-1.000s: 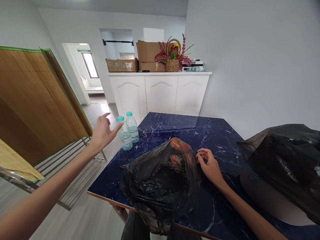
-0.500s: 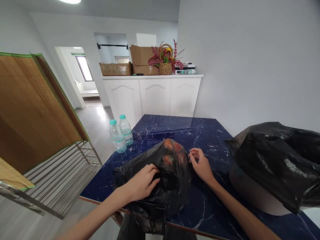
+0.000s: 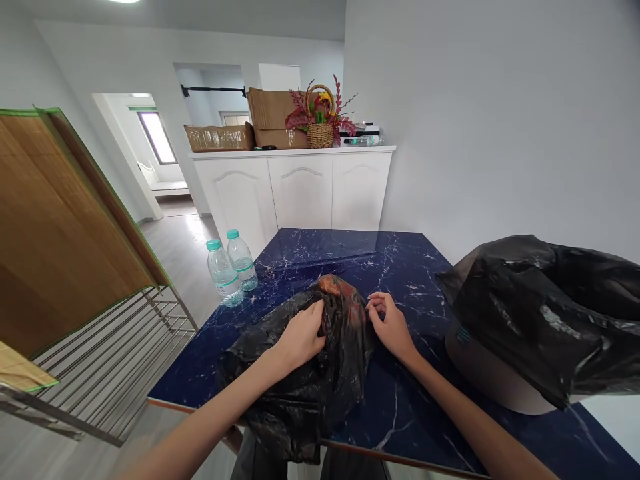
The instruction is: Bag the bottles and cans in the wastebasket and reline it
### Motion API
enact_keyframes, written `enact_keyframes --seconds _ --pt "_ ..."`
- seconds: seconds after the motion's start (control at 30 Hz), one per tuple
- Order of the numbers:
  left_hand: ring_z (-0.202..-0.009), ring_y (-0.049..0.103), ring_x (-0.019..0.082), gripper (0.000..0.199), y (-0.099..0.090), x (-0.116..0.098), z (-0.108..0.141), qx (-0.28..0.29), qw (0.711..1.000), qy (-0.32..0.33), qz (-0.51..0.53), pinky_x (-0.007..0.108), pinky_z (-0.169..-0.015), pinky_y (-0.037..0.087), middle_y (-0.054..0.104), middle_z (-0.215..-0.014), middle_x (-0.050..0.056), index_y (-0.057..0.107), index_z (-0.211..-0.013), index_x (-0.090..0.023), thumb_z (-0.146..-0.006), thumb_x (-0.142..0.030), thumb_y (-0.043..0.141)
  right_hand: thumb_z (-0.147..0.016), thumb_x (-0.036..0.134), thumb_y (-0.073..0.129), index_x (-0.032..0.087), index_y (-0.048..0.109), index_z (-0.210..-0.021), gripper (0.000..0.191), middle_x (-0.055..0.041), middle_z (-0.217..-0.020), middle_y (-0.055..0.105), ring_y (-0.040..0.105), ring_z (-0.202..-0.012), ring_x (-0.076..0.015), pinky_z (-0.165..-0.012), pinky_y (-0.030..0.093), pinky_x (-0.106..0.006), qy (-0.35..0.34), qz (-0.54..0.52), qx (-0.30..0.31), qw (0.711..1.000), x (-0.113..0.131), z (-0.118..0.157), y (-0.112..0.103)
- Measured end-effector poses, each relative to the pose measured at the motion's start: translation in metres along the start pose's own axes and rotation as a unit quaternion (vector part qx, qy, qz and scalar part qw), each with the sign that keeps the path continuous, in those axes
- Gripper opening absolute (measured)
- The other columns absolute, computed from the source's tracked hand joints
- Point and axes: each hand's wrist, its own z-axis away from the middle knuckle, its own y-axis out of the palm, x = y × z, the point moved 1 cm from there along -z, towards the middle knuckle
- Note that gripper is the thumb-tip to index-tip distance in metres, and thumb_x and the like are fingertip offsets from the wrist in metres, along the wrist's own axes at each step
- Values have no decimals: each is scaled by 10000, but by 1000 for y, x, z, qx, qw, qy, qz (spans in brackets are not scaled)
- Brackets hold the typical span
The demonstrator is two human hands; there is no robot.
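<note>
A crumpled black plastic bag (image 3: 295,413) lies on the dark blue marbled table (image 3: 345,250), its lower end hanging over the front edge. Round orange-red things (image 3: 333,287) show through its thin film near the top; their kind is unclear. My left hand (image 3: 303,333) is curled into the folds of this bag beside them, closed, with its fingertips hidden. At the bag's right side rests my right hand (image 3: 393,327), fingers loosely bent and apart, the tips close to the film, holding nothing.
Two clear water bottles with teal caps (image 3: 224,273) stand at the table's left edge. On the right is a pale bin (image 3: 490,373) lined with a black bag (image 3: 525,313). A metal rack (image 3: 125,360) stands left; a white cabinet (image 3: 305,193) is behind.
My left hand has moved up and right across the bag, and its fingers have closed into the folds. My right hand stays beside the bag. The view has shifted slightly.
</note>
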Motion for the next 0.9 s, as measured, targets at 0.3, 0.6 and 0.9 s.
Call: enact_keyframes --seconds 0.3,0.6,0.9 --pt "-1122 751 323 585 -111 1 88 -72 997 -33 -15 384 -894 590 742 -1347 101 608 -1387 -241 -926 -597 657 -987 395 512 231 544 -1168 246 -74 -971 709 691 -842 -246 -789 535 -390 1 -4 15 1000 -2 3 1" --pt "-898 774 343 970 -157 128 131 -165 949 -253 -94 387 -732 548 791 -1149 144 502 -1460 -152 -781 -832 635 -982 407 531 233 557 -1171 257 -80 -994 718 711 -913 -264 -830 547 -413 -4 0 8 1000 -7 6 5" --pt "-1167 734 390 1002 -126 190 101 -126 930 -334 -91 378 -830 542 756 -1310 176 409 -1503 -130 -783 -769 687 -978 439 555 234 554 -1191 296 -95 -1032 730 717 -948 -268 -810 556 -406 12 14 6 1000 -14 6 4"
